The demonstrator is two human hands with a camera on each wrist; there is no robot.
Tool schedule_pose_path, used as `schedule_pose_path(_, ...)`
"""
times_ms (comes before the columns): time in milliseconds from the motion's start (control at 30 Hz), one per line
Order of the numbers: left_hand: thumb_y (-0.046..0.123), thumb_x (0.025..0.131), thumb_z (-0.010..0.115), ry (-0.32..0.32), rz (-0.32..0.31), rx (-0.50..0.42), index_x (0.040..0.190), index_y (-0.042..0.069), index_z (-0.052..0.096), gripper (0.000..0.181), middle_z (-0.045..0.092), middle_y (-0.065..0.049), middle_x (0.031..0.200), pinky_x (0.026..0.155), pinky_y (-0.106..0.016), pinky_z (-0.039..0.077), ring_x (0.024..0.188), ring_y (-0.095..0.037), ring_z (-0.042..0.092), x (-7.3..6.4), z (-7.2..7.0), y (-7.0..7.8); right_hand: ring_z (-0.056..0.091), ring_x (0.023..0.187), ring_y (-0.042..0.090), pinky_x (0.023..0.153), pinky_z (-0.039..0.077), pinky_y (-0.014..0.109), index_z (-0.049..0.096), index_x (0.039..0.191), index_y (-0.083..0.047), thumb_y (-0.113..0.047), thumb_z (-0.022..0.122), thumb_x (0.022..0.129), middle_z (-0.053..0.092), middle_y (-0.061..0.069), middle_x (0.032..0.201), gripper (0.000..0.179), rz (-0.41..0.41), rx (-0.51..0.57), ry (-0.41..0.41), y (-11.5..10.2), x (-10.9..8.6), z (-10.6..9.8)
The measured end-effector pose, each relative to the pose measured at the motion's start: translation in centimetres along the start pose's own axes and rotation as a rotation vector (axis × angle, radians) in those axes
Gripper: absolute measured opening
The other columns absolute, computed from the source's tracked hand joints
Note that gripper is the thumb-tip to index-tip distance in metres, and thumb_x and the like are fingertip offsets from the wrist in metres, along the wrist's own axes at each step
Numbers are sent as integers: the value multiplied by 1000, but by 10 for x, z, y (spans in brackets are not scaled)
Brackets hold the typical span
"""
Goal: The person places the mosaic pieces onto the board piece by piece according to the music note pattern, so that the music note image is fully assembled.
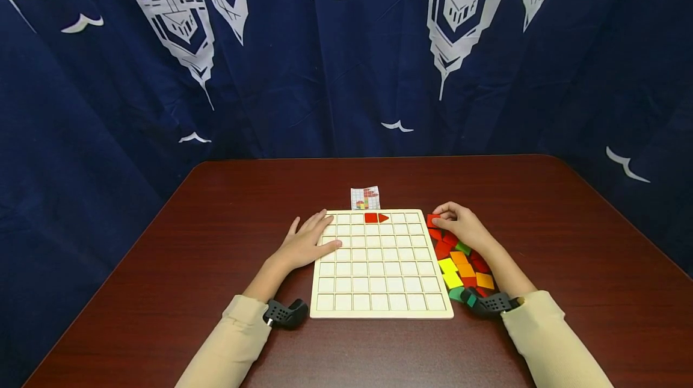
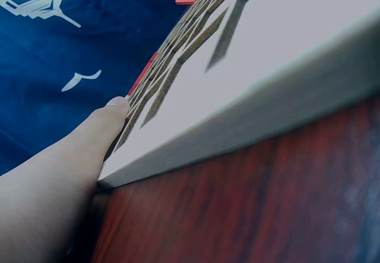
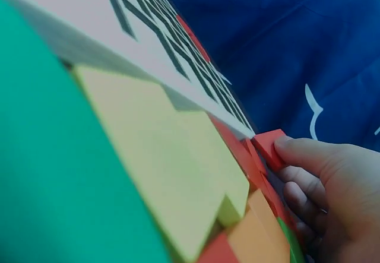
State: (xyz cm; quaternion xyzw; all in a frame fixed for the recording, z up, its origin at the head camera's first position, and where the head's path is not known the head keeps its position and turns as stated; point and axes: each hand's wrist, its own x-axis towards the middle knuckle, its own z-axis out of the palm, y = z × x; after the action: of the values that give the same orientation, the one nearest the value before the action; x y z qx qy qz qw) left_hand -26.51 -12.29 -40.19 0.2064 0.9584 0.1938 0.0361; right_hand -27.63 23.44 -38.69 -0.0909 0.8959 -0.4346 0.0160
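A white gridded board (image 1: 360, 286) lies on the table. My left hand (image 1: 307, 243) rests on its upper left edge, fingers straight and thumb laid over the grid. Beyond the board's upper right corner, my right hand (image 1: 460, 225) pinches a red square tile (image 3: 270, 146) between thumb and fingers. In the top row of the grid sit a red square tile (image 1: 370, 218) and a red triangle tile (image 1: 383, 218), side by side. Below the right hand, along the board's right side, lies a pile of loose tiles, with yellow tiles (image 1: 452, 280) and orange tiles (image 1: 465, 270) among the red and green ones.
A small printed card (image 1: 365, 198) with a coloured grid pattern lies behind the board's far edge. The brown table (image 1: 260, 195) extends around the board. A dark blue curtain (image 1: 346, 75) with white prints hangs behind it.
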Motion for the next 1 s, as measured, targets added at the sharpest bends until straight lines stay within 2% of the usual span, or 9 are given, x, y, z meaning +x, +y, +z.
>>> schedule_pose_path(333,61,87,42,-6,-5,-9,146,22,22,74,10,0,154,113,-51,-5,142,-20,12,-1,-2,1,49,79,19,66,43,22,53,110,-1,-25,57,90,57,11,93,31,-13,50,1,-22,0,7)
schedule_pose_path(567,62,87,41,0,-7,0,145,22,23,73,11,1,154,113,-51,-3,142,-20,13,-1,-1,1,47,77,19,59,37,21,54,108,-2,-23,58,89,56,7,88,28,0,77,-7,-35,2,21)
schedule_pose_path(867,61,86,42,6,2,11,145,22,24,73,13,0,154,113,-52,-1,142,-21,14,-1,-2,2,52,76,19,63,42,23,55,105,-2,-20,60,87,58,7,87,26,-20,96,-13,-53,0,41)
schedule_pose_path(1000,61,86,42,3,2,6,145,22,23,73,12,0,154,113,-52,-2,142,-20,14,-1,-2,1,55,70,18,62,44,26,56,104,-3,-18,60,87,59,9,88,23,-35,103,-21,-58,-1,52)
